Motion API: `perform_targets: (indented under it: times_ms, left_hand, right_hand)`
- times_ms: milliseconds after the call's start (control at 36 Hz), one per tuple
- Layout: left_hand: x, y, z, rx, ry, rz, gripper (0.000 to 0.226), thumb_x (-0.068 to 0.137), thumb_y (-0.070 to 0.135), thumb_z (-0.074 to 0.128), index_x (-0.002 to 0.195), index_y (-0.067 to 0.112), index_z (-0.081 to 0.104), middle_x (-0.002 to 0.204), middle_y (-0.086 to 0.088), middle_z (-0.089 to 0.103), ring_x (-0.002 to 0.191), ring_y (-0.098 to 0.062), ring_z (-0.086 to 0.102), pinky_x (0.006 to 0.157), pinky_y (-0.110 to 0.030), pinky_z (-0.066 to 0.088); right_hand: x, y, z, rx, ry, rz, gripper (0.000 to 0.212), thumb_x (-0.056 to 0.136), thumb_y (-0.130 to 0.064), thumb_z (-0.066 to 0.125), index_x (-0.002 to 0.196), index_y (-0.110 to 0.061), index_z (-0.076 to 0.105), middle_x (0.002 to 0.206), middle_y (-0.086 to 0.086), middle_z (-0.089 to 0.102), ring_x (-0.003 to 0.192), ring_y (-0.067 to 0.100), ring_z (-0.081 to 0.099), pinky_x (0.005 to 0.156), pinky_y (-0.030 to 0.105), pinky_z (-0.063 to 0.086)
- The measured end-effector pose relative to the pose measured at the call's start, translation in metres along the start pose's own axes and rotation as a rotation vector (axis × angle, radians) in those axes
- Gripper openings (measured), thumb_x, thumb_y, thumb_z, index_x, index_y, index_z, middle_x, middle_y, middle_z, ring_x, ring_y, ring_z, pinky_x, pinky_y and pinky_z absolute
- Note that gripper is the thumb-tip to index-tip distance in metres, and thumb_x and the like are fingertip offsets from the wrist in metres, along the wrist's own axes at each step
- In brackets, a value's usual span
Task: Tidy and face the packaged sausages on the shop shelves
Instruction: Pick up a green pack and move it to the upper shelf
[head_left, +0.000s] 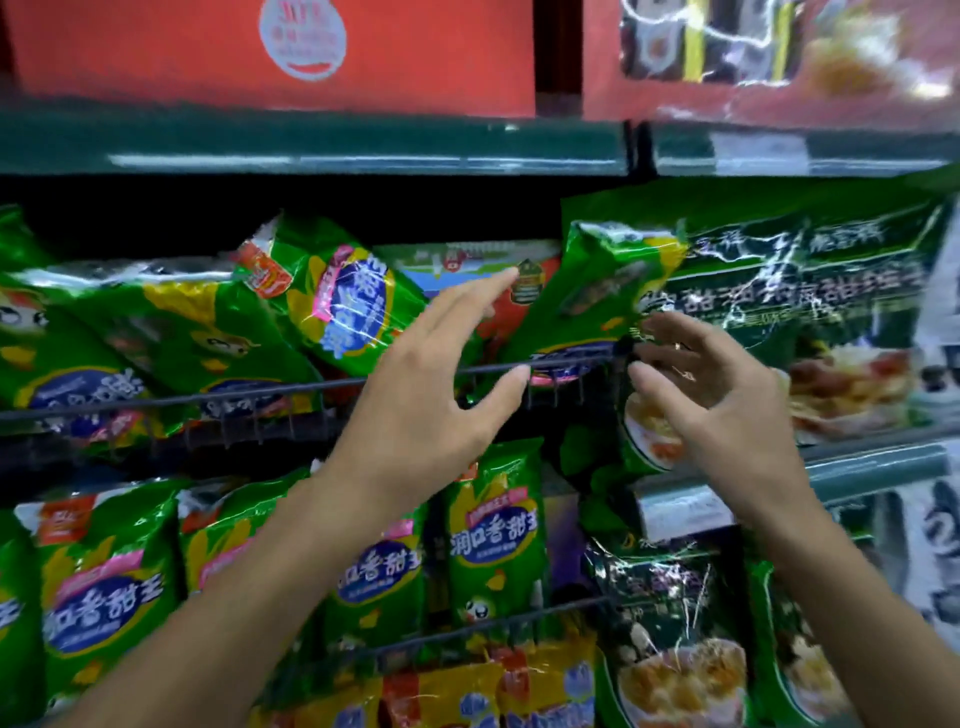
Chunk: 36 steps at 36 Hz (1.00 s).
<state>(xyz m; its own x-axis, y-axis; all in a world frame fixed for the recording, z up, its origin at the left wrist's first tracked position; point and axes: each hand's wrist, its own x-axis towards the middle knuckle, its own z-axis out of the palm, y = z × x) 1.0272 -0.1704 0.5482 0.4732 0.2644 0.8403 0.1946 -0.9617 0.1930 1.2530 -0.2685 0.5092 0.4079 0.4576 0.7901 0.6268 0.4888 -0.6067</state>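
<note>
- Head view, hands: the left hand (415, 395) is raised before the middle shelf with fingers straight and spread, grasping nothing; its fingertips lie over the wire rail (260, 397), but contact with rail or packs cannot be confirmed.
- Head view, right hand (711, 395): fingers loosely curved and apart, palm turned toward the left hand, nothing grasped. It sits in front of the large dark green pack (810, 312), and touch cannot be told.
- Head view, stock: packaged sausages fill the middle and lower shelves. The tilted green pack (602, 291) leans leftward between the two hands, its lower end behind the rail. A second leaning pack (337, 301) tips the other way just to the left. More green packs (130, 343) lie slumped and overlapping at far left.
- Head view, lower shelf: the upright green packs (493, 530) stand roughly faced, labels forward.
- Head view, above: red boxes (270, 52) stand on the upper shelf (311, 145).
- Handling judgement: the packs appear light, soft-walled and glossy, so likely slippery and prone to slumping. The film creases readily.
- Recommended hold: take the tilted green pack by both side edges, one hand each, and stand it upright against its neighbours, not pinching the top seal.
</note>
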Motion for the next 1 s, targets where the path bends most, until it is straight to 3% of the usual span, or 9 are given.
perform_targets:
  times_ms: [139,278,361,472,611,722,861,944,1000]
  left_hand:
    - [0.04,-0.002,0.017,0.015,-0.086,-0.076,0.081,0.091,0.043,0.075,0.159,0.028,0.034,0.156,0.012,0.044,0.142,-0.002,0.04,0.12,-0.026,0.031]
    - [0.065,0.001,0.036,-0.009,-0.139,-0.102,0.074,0.086,0.047,0.078,0.149,0.025,0.047,0.137,0.017,0.06,0.124,0.003,0.053,0.1,-0.009,0.041]
    - [0.074,0.001,0.042,-0.054,-0.105,-0.118,0.055,0.084,0.042,0.082,0.132,0.025,0.063,0.118,0.019,0.069,0.108,0.006,0.062,0.092,-0.012,0.049]
    - [0.079,-0.004,0.045,-0.075,-0.019,-0.083,0.042,0.079,0.035,0.088,0.115,0.022,0.072,0.103,0.019,0.074,0.096,0.008,0.067,0.083,-0.012,0.052]
    - [0.071,-0.012,0.044,-0.236,0.15,-0.06,0.043,0.081,0.022,0.087,0.12,0.011,0.07,0.11,0.01,0.077,0.106,-0.005,0.072,0.093,-0.025,0.056]
    - [0.073,-0.005,0.033,-0.335,0.291,-0.07,0.037,0.078,0.019,0.085,0.112,0.014,0.071,0.103,0.017,0.078,0.1,-0.003,0.073,0.086,-0.017,0.056]
    - [0.082,0.011,0.015,-0.427,0.453,-0.033,0.028,0.079,0.02,0.083,0.105,0.02,0.071,0.1,0.013,0.079,0.097,-0.006,0.074,0.083,-0.018,0.055]
    - [0.09,0.019,0.009,-0.605,0.562,-0.043,0.03,0.079,0.022,0.082,0.107,0.016,0.072,0.106,0.005,0.079,0.105,-0.015,0.074,0.092,-0.03,0.057]
    - [0.094,0.024,0.009,-0.761,0.617,-0.082,0.033,0.078,0.023,0.081,0.108,0.014,0.072,0.11,-0.001,0.078,0.108,-0.02,0.073,0.1,-0.046,0.056]
  right_hand:
    - [0.025,0.006,-0.005,0.029,-0.072,0.022,0.052,0.092,-0.013,0.074,0.139,-0.021,0.055,0.128,-0.014,0.066,0.114,-0.001,0.066,0.098,0.021,0.055]
    - [0.041,0.012,-0.001,0.014,-0.115,-0.035,0.045,0.093,-0.007,0.072,0.135,-0.017,0.059,0.119,-0.017,0.07,0.108,-0.002,0.068,0.092,0.016,0.054]
    - [0.045,0.015,-0.001,-0.003,-0.083,-0.065,0.045,0.093,-0.01,0.073,0.136,-0.016,0.062,0.117,-0.015,0.072,0.107,-0.002,0.068,0.095,0.021,0.056]
    - [0.047,0.016,-0.003,0.04,-0.116,-0.094,0.042,0.094,-0.008,0.072,0.133,-0.021,0.065,0.116,-0.016,0.074,0.11,0.001,0.069,0.101,0.032,0.056]
    - [0.048,0.01,-0.005,0.09,-0.177,-0.196,0.049,0.093,-0.009,0.073,0.136,-0.03,0.061,0.126,-0.02,0.07,0.121,0.002,0.063,0.106,0.03,0.051]
    - [0.046,0.006,-0.005,0.142,-0.162,-0.289,0.054,0.093,-0.01,0.072,0.143,-0.023,0.055,0.134,-0.017,0.064,0.129,0.007,0.058,0.106,0.029,0.05]
    - [0.021,-0.006,-0.001,0.413,-0.02,-0.358,0.033,0.091,-0.004,0.069,0.119,-0.021,0.07,0.113,-0.006,0.076,0.11,0.016,0.071,0.093,0.026,0.056]
    - [0.004,-0.014,0.01,0.444,-0.168,-0.401,0.024,0.092,-0.007,0.072,0.106,-0.026,0.075,0.101,-0.004,0.079,0.098,0.018,0.076,0.087,0.025,0.058]
    - [0.002,-0.016,0.02,0.469,-0.385,-0.274,0.024,0.093,-0.015,0.07,0.112,-0.03,0.074,0.106,-0.006,0.079,0.105,0.017,0.074,0.091,0.024,0.056]
